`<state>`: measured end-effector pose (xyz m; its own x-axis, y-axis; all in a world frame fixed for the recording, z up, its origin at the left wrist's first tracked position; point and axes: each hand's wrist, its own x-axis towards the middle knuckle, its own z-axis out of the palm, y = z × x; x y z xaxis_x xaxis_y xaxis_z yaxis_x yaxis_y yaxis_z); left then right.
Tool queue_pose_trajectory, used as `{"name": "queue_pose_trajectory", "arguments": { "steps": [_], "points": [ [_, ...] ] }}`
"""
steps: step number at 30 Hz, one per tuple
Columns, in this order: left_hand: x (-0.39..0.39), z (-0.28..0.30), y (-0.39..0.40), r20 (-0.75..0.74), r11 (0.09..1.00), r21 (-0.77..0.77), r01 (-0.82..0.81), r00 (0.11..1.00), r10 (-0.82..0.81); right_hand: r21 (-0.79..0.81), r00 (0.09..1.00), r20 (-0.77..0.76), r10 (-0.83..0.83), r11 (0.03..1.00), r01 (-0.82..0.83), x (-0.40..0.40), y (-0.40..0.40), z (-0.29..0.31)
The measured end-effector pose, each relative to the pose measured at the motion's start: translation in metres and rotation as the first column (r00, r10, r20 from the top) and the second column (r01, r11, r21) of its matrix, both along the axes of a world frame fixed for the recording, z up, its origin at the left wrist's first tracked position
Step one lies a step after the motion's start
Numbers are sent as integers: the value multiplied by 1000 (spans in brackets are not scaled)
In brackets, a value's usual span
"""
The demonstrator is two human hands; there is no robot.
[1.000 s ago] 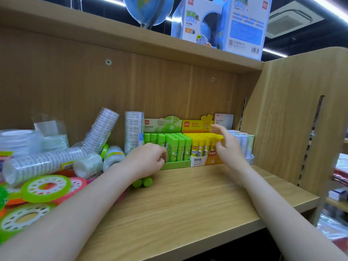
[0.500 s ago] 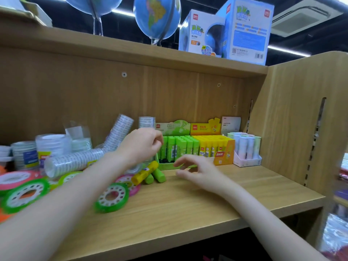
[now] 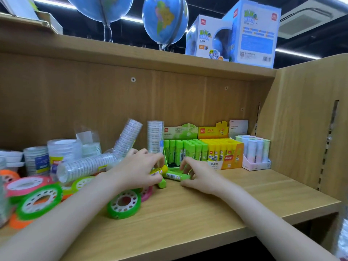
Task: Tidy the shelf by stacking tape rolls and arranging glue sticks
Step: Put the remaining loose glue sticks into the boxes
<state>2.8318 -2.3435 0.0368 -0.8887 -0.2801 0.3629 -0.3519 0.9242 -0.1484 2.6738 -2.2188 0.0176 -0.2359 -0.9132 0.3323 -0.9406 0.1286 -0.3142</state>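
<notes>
On the wooden shelf point(image 3: 188, 219), my left hand point(image 3: 139, 170) curls round a yellow glue stick point(image 3: 159, 170). Just to its right my right hand point(image 3: 199, 176) grips a green glue stick point(image 3: 175, 175) lying on its side. Another green glue stick point(image 3: 162, 184) lies under my left hand. Behind them stand a green glue stick display box point(image 3: 185, 149), a yellow one point(image 3: 223, 151) and a pastel one point(image 3: 256, 153). Clear tape roll packs point(image 3: 86, 164) lie and lean at the left. A green tape roll point(image 3: 124, 204) lies in front.
Coloured tape rolls point(image 3: 32, 193) crowd the shelf's left end, with clear tape stacks point(image 3: 62, 151) behind. The shelf's side panel point(image 3: 308, 129) closes the right. Globes point(image 3: 165, 19) and globe boxes point(image 3: 233, 32) stand on the board above.
My left hand dropped from the tape packs onto the yellow glue stick. My right hand moved left and closed on the green glue stick.
</notes>
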Motion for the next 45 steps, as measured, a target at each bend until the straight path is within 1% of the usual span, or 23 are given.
{"name": "queue_pose_trajectory", "arguments": {
  "steps": [1,2,3,5,6,7,8,10,12,14,17,19,22,26,28,30,32,33,35,38,40,42,45],
  "points": [
    [-4,1,0,9,1000,-5,-19,1000,19,-10,1000,-9,6,1000,-6,-3,-1,2],
    [-8,1,-1,5,999,-11,-33,999,33,-48,1000,26,13,999,-12,-7,-2,6],
    [-11,1,-2,-7,999,-16,-39,999,39,-114,994,106,24,993,-12,-12,-4,13],
    [-13,-3,-5,-43,998,-27,-51,998,50,-302,955,286,76,953,15,-22,-8,31],
    [-13,-5,-7,-53,998,-40,-53,997,51,-390,938,331,101,920,39,-27,-12,40],
    [-14,-7,-8,-60,997,-55,-49,997,46,-452,934,340,111,890,59,-32,-18,47],
    [-14,-8,-8,-68,997,-64,-44,997,39,-486,944,313,101,872,68,-34,-25,53],
    [-14,-8,-10,-79,998,-48,-28,997,24,-470,987,162,13,880,66,-34,-42,59],
    [-14,-8,-12,-87,1000,-26,-8,996,6,-396,998,-24,-56,917,42,-32,-58,56],
    [-13,-8,-13,-106,1000,-21,12,994,-14,-307,990,-118,-78,951,38,-31,-71,50],
    [-13,-7,-12,-120,1000,-11,20,993,-21,-226,977,-186,-108,972,65,-30,-79,46],
    [-13,-7,-12,-124,1000,-6,26,992,-27,-226,965,-214,-152,969,102,-29,-81,45],
    [-12,-7,-14,-115,999,-1,39,993,-39,-214,915,-309,-259,956,198,-28,-81,44],
    [-9,-5,-15,-85,997,46,64,995,-60,-213,886,-368,-281,953,214,-24,-84,39],
    [-7,-5,-15,-65,995,61,75,995,-71,-237,893,-347,-286,948,212,-25,-80,34],
    [-6,-5,-17,-57,993,87,77,996,-73,-281,920,-313,-237,948,149,-28,-69,29],
    [-6,-4,-18,-81,991,107,85,994,-77,-359,961,-254,-108,933,10,-27,-53,26],
    [-6,-3,-18,-105,989,112,92,991,-81,-372,976,-216,-35,927,-49,-24,-45,24],
    [-5,-1,-17,-184,983,143,117,979,-89,-325,986,-156,62,939,-111,-17,-31,20],
    [-5,1,-14,-323,965,199,172,941,-101,-285,987,-127,100,949,-133,-11,-18,13],
    [-5,1,-13,-403,940,250,231,908,-116,-253,982,10,186,951,-178,-9,-11,11],
    [-6,0,-11,-435,902,329,280,892,-119,-245,956,149,253,946,-212,-8,-4,8],
    [-12,-4,-4,-438,862,388,326,888,-140,-257,942,198,272,941,-218,-9,1,4]
  ]
}}
